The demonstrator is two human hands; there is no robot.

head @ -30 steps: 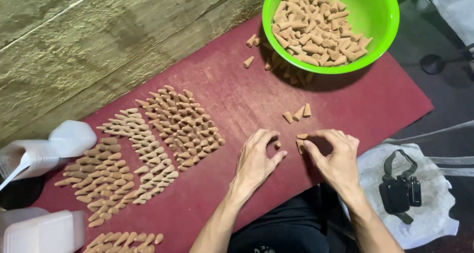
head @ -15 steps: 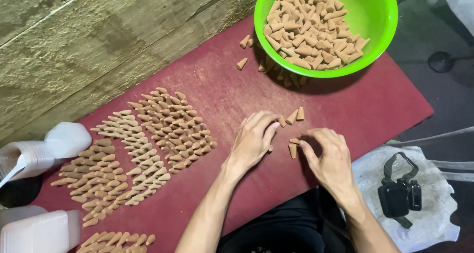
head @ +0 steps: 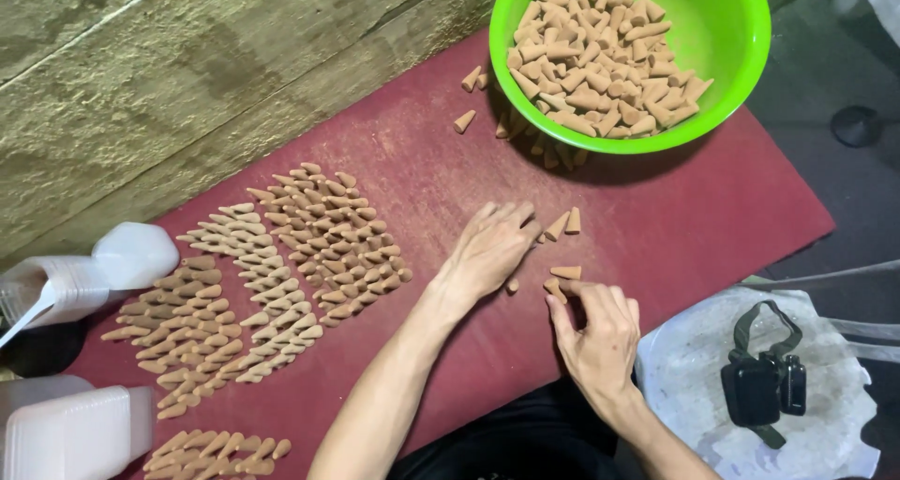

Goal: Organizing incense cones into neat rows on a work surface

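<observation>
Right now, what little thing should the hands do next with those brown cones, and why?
Probably the left hand should gather the two loose tan clay-like cones at its fingertips. They lie apart from the neat cone rows on the dark red mat, and the right hand already touches others.

Tan cones (head: 319, 246) on a dark red mat (head: 712, 227), bright green bowl (head: 741, 30)

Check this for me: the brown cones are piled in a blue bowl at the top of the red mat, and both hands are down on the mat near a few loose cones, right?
Not quite. The head view shows the bowl is green, not blue. The rest holds: cones fill it at the top of the red mat, and the left hand and right hand are by loose cones.
</observation>
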